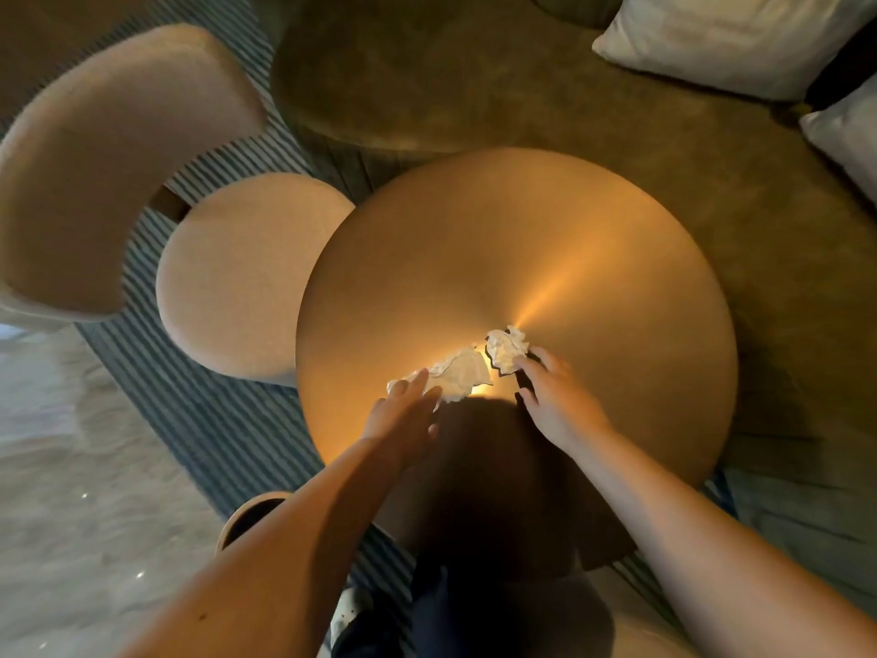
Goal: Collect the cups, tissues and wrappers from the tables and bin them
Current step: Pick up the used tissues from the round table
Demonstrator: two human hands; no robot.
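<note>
Two crumpled white tissues lie near the middle of a round brass-coloured table (545,239). The left tissue (458,372) is flatter and spread out; my left hand (403,415) rests its outstretched fingertips on that tissue's near edge, fingers apart, not closed around it. The right tissue (507,348) is a tighter ball; my right hand (555,396) touches its near right side with fingers curled over it, though the grip is not closed. Something dark shows under the right hand's fingers, unclear what.
A beige round-seated chair (237,277) with a curved backrest (104,159) stands left of the table. An olive sofa (474,78) with pale cushions (731,35) wraps the far and right sides. A round bin rim (247,512) sits on the floor at my lower left, beside a striped rug (199,410).
</note>
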